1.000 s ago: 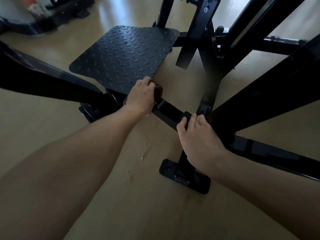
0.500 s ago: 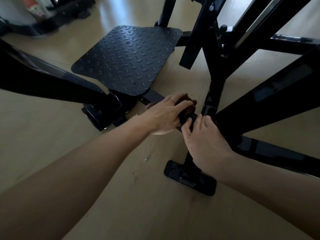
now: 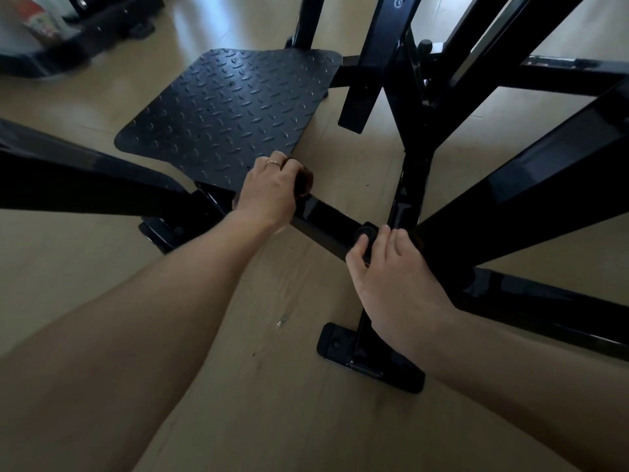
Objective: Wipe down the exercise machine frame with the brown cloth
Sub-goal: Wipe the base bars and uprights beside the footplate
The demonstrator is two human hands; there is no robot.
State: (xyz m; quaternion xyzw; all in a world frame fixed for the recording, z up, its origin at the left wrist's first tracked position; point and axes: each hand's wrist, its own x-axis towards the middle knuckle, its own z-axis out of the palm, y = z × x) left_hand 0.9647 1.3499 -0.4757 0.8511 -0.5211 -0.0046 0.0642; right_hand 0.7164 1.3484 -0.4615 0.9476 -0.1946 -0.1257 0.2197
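My left hand (image 3: 269, 189) is clamped on the brown cloth (image 3: 304, 183), pressed on the frame's low crossbar (image 3: 328, 221) by the tread plate (image 3: 231, 110). Bar runs diag. toward my right hand (image 3: 384, 267), fingers draped over the joint knob (image 3: 366, 232). Left does the wiping.

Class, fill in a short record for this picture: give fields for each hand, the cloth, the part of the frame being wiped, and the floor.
left hand: left hand grips the brown cloth
right hand: right hand rests on the crossbar's other end, by a round black knob
cloth: bunched, mostly hidden under the fingers
part wiped: low black crossbar, at the end near the tread plate
floor: pale wood, small screw-like bit
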